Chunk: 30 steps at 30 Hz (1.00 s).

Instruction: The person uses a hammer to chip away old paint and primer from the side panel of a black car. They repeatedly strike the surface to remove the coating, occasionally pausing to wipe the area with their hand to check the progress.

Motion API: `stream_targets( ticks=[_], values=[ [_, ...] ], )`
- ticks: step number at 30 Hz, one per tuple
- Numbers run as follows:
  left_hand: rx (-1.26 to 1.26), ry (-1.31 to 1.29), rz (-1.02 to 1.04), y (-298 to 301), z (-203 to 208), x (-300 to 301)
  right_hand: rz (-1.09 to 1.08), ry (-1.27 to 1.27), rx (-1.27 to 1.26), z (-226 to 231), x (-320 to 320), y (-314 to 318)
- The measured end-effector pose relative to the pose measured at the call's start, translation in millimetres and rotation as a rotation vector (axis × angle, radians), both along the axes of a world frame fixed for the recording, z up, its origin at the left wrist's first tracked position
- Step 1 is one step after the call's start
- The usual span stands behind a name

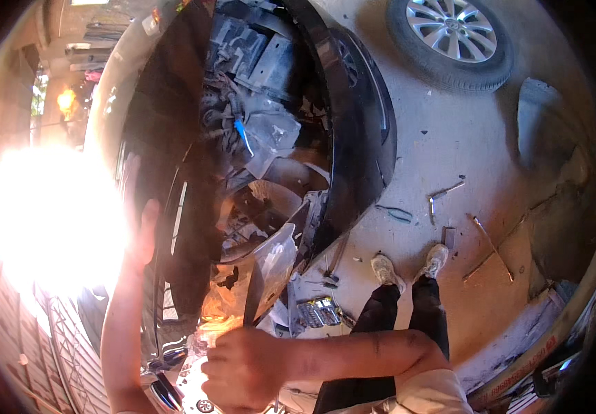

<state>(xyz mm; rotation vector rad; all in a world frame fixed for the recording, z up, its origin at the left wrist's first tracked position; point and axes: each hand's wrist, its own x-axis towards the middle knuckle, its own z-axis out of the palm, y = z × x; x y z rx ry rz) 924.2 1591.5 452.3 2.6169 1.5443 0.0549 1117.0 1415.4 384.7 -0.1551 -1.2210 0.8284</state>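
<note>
My left hand is raised against the dark body panel of a car. Its thumb stands apart and the fingers reach upward, partly washed out by glare. Low in the middle, my right hand is closed in a fist over the car's front end. From the fist rises a narrow dark strip; whether the fist holds it or something else I cannot make out. Beyond it lies a torn translucent panel. Further in, a blue-handled tool rests among exposed engine bay parts.
A black fender borders the opening. On the floor lie a wheel, pliers, a ratchet handle, a long wrench and a toolbox near my feet. A bright light glares at left.
</note>
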Motion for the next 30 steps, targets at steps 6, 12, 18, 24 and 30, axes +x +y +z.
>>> stream_targets(
  ticks=[6, 12, 18, 24, 30],
  values=[
    [0.02, 0.01, 0.0, 0, 2, 4, -0.118, 0.006, -0.184, -20, -3, 9],
    [0.032, 0.042, -0.027, 0, 5, 4, -0.147, -0.043, -0.197, -33, -9, 20],
    [0.042, 0.016, -0.024, 7, 1, 3, -0.246, 0.002, -0.146, -22, -5, 15],
    [0.027, 0.033, -0.031, 5, 3, 4, -0.178, 0.013, -0.276, -39, -14, 26],
    [-0.02, 0.011, -0.018, -2, 1, -2, -0.158, 0.057, -0.084, -5, -6, 3]
  ],
)
